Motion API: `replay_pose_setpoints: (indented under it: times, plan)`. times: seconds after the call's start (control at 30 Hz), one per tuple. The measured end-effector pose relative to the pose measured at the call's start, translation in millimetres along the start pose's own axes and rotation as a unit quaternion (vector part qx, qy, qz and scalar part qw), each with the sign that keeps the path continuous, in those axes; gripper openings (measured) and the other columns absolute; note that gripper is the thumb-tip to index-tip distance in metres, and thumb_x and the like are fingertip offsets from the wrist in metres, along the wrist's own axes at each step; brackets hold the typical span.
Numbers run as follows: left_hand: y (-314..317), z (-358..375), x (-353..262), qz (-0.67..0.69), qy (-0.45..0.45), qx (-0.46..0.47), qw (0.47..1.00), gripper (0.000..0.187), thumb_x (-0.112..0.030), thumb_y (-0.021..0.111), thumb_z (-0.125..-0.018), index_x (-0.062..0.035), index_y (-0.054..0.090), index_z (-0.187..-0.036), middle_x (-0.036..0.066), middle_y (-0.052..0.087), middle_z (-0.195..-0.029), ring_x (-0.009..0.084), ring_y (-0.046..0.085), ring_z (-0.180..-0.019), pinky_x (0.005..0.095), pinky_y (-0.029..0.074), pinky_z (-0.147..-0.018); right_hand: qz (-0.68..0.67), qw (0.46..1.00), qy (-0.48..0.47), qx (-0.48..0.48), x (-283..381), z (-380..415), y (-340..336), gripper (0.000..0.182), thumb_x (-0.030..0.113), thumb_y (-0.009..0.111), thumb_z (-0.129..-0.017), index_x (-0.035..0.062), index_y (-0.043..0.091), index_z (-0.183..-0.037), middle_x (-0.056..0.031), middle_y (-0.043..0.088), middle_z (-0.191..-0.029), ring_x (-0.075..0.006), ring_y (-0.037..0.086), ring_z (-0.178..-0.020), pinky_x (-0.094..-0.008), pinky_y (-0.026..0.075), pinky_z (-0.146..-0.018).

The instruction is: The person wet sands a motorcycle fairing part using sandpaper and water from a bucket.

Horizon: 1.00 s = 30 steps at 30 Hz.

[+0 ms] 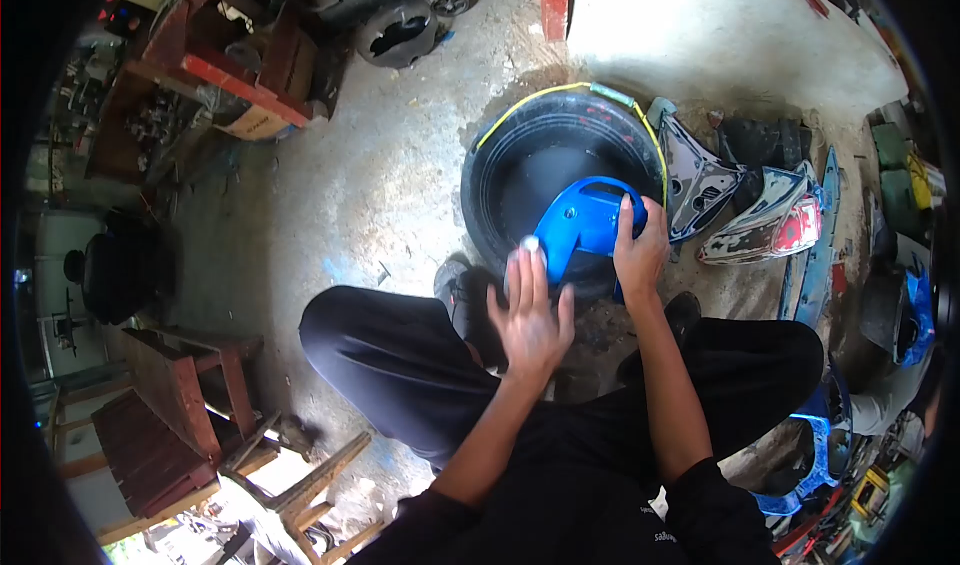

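Note:
A glossy blue plastic body panel (577, 217), curved and with a cut-out at its top, is held tilted over a round black tub (487, 200). My right hand (642, 247) grips the panel's right edge, thumb on the near face. My left hand (532, 320) has its fingers stretched out and close together, thumb apart, with the fingertips at the panel's lower left edge. A small bright white spot shows at those fingertips; whether it is an object or glare I cannot tell. The tub stands on the floor between my legs, its inside partly hidden by the panel.
A yellow cord (530, 102) runs along the tub's far rim. Scuffed panels (697, 180) and a part with a red patch (775, 227) lie right of it. A blue frame (815, 460) lies lower right, a wooden bench (175, 385) at left, a translucent basin (400, 37) farther back.

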<state>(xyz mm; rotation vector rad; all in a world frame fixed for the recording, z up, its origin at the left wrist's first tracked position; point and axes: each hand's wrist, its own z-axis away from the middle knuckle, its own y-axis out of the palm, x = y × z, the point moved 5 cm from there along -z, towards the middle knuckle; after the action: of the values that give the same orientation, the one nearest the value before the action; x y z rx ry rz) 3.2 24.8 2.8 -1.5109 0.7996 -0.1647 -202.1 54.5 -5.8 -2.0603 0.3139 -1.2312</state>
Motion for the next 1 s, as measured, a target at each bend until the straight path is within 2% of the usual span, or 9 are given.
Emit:
replay_pose_setpoints:
  times: [0.1,0.17,0.3,0.37,0.47,0.57,0.77,0.9,1.0]
  plan:
    - [11.4,-68.7,-12.5,0.068,-0.013,-0.030,0.997,0.063,-0.041,0.048,-0.105,-0.0022,0.043,-0.155,0.021,0.045,-0.159,0.0331,0.045,-0.147,0.0627,0.026,-0.116,-0.017,1.000,-0.025,-0.004,0.2,-0.6,1.0,0.045,0.041,0.057,-0.105,-0.0027,0.063,-0.117,-0.0225,0.069,-0.109,-0.0422,0.069,-0.098,-0.0482,0.054,-0.084]
    - [13.2,-75.1,-18.9,0.065,-0.014,-0.035,0.997,0.062,-0.040,0.051,-0.104,-0.0028,0.045,-0.154,0.020,0.045,-0.159,0.0324,0.044,-0.147,0.0629,0.027,-0.115,-0.013,1.000,-0.011,0.017,0.5,-1.9,1.3,0.045,0.040,0.058,-0.104,-0.0034,0.063,-0.117,-0.0228,0.069,-0.108,-0.0421,0.068,-0.098,-0.0479,0.054,-0.084]
    - [2.7,8.0,-7.2,0.024,0.024,0.009,0.999,0.070,-0.041,0.058,-0.099,-0.0029,0.043,-0.156,0.017,0.042,-0.162,0.0283,0.038,-0.152,0.0634,0.028,-0.113,0.008,1.000,-0.023,-0.006,1.6,-3.2,4.9,0.043,0.038,0.059,-0.104,-0.0029,0.064,-0.116,-0.0228,0.069,-0.108,-0.0420,0.068,-0.098,-0.0477,0.054,-0.085]
    - [3.2,12.6,-8.1,0.010,0.019,0.025,0.999,0.070,-0.042,0.057,-0.100,-0.0023,0.043,-0.155,0.017,0.042,-0.162,0.0287,0.037,-0.152,0.0653,0.027,-0.113,-0.009,1.000,-0.012,-0.006,3.1,-0.6,0.4,0.044,0.039,0.060,-0.104,-0.0031,0.064,-0.115,-0.0230,0.069,-0.108,-0.0421,0.068,-0.099,-0.0474,0.054,-0.085]
    - [4.1,-52.5,-25.4,0.066,0.014,-0.045,0.997,0.065,-0.042,0.053,-0.102,-0.0020,0.046,-0.153,0.017,0.044,-0.161,0.0298,0.040,-0.150,0.0654,0.027,-0.114,0.001,0.999,-0.032,-0.006,-4.4,-0.9,3.4,0.045,0.041,0.059,-0.104,-0.0031,0.065,-0.114,-0.0231,0.069,-0.108,-0.0421,0.068,-0.099,-0.0475,0.053,-0.085]
    - [17.7,-86.9,-33.4,0.062,-0.001,-0.045,0.997,0.062,-0.040,0.055,-0.102,-0.0041,0.047,-0.152,0.014,0.045,-0.161,0.0297,0.042,-0.149,0.0638,0.028,-0.114,-0.005,0.999,-0.010,0.034,-1.5,-3.8,2.4,0.046,0.041,0.059,-0.104,-0.0038,0.064,-0.114,-0.0235,0.069,-0.109,-0.0423,0.068,-0.100,-0.0476,0.054,-0.086]
    - [5.6,11.1,-17.4,-0.011,0.020,0.019,1.000,0.065,-0.039,0.058,-0.100,-0.0060,0.046,-0.155,0.013,0.044,-0.161,0.0276,0.039,-0.151,0.0606,0.029,-0.113,-0.003,1.000,-0.010,0.006,-3.4,-1.7,4.2,0.045,0.039,0.058,-0.104,-0.0043,0.064,-0.115,-0.0235,0.068,-0.111,-0.0424,0.068,-0.102,-0.0477,0.054,-0.087]
    - [12.1,-76.9,-35.5,0.054,0.006,-0.065,0.996,0.060,-0.038,0.052,-0.103,-0.0056,0.047,-0.154,0.014,0.047,-0.159,0.0300,0.042,-0.148,0.0630,0.029,-0.113,-0.010,1.000,-0.006,0.015,-1.7,-1.7,1.6,0.044,0.039,0.058,-0.104,-0.0032,0.064,-0.116,-0.0223,0.068,-0.109,-0.0418,0.068,-0.101,-0.0473,0.053,-0.087]
    - [25.8,-106.9,-34.8,0.060,-0.011,-0.051,0.997,0.058,-0.037,0.048,-0.105,-0.0052,0.046,-0.154,0.014,0.048,-0.159,0.0307,0.044,-0.147,0.0651,0.028,-0.114,0.000,1.000,-0.009,0.022,-3.3,0.2,4.1,0.044,0.039,0.058,-0.104,-0.0027,0.064,-0.115,-0.0219,0.068,-0.108,-0.0417,0.068,-0.100,-0.0469,0.053,-0.087]
